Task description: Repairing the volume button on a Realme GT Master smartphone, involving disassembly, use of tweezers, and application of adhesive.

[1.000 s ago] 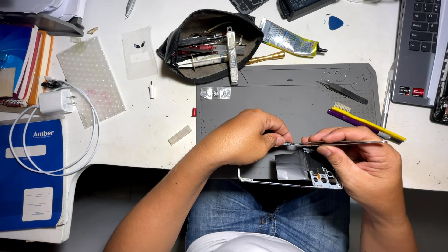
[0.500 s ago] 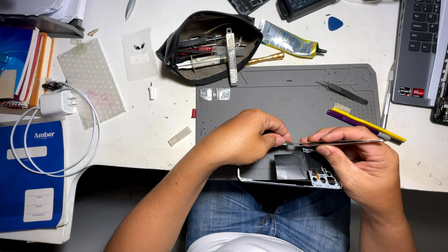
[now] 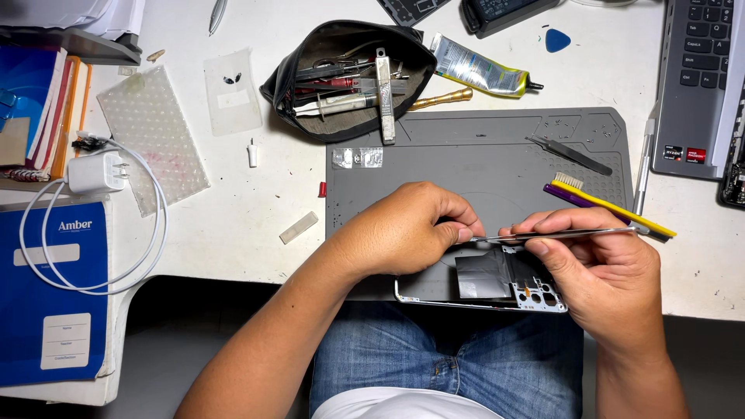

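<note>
An opened phone body (image 3: 481,281) with a silver frame and dark shielding lies at the near edge of a grey work mat (image 3: 481,159). My left hand (image 3: 407,229) rests curled on the phone's left part, holding it down. My right hand (image 3: 601,268) grips thin metal tweezers (image 3: 559,233), held level with the tips pointing left toward my left fingertips, just above the phone.
On the mat lie a second pair of tweezers (image 3: 570,155) and a yellow-and-purple brush (image 3: 605,206). Behind it are a black tool pouch (image 3: 349,77), a glue tube (image 3: 477,70) and a laptop (image 3: 698,85). A white charger with cable (image 3: 97,174) and blue boxes sit left.
</note>
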